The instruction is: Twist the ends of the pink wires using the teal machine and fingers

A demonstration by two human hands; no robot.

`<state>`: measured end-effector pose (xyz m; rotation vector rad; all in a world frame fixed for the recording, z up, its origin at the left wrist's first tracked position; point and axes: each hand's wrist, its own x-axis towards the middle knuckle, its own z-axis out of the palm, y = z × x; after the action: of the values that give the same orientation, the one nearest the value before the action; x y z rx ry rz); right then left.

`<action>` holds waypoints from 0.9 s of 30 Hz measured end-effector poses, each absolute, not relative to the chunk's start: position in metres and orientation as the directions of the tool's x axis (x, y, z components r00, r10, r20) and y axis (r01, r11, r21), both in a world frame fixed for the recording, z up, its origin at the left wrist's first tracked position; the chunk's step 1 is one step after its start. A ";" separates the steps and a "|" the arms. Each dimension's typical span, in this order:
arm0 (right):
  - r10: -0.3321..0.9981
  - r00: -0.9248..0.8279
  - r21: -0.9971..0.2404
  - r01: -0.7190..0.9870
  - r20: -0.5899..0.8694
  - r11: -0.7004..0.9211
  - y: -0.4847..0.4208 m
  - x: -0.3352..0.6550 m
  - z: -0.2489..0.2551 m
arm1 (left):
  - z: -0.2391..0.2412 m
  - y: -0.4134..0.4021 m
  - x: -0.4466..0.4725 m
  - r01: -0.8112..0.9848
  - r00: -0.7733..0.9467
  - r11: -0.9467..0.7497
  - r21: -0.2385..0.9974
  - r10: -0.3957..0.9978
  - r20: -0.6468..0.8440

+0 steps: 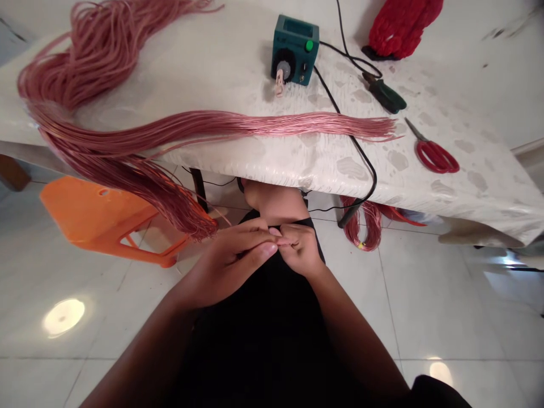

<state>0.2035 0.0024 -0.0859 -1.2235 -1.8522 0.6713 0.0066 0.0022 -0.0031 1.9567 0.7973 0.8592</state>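
pink glossy cord bundle (238, 126) lies lengthwise across the white table with patterned cover (297, 161). its left part loops back over the table edge and hangs down, and the loose ends sit just beside the left hand (232, 256). both hands are below the table edge, over a black-clad lap. left hand: fingers curled in and pinched closed, tips touching the right hand (301, 249). right hand: also closed in a tight pinch, thumb and forefinger together at the meeting point. can't tell what is in the pinch, too small.

on the table: teal box device with green button (295, 48), black cable (359, 148) running off the edge, green-handled pliers (386, 94), red-handled scissors (434, 154), red cord bundle (402, 25). orange plastic stool (102, 218) stands on the floor to the left. a red cord coil (366, 224) hangs under the table.
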 end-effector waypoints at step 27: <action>0.924 -0.292 -0.906 0.267 0.248 0.328 -0.012 0.223 -0.040 | -0.009 -0.002 0.003 0.485 0.490 -0.213 0.848 0.870 -0.062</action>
<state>0.2227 -0.0115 -0.0405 -1.0672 -1.7585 0.9893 0.0033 -0.0015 -0.0089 1.8604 1.1306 0.5528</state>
